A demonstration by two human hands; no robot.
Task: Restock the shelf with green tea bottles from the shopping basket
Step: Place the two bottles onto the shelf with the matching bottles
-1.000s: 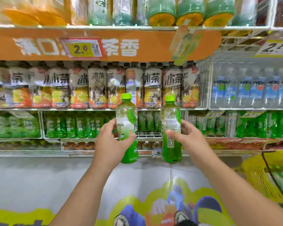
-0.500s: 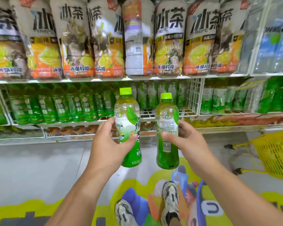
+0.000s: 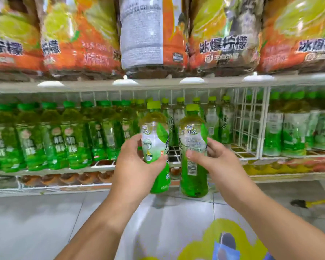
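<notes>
Left hand [image 3: 137, 166], fingers and thumb wrapped round the label of one upright green tea bottle [image 3: 156, 145]; right hand [image 3: 216, 162], clamped likewise on a second green tea bottle [image 3: 192, 152] just beside the first, at its 3 o'clock. Both bottles are held before a wire-floored shelf [image 3: 238, 149]. At 12 o'clock of the bottles, a short row of matching light-capped bottles [image 3: 212, 117] stands at the shelf's back. At 9 o'clock, darker green bottles [image 3: 51, 136]; above, large orange-labelled bottles [image 3: 83, 34]. At 4 o'clock, a yellow basket edge [image 3: 319, 202] on the floor.
</notes>
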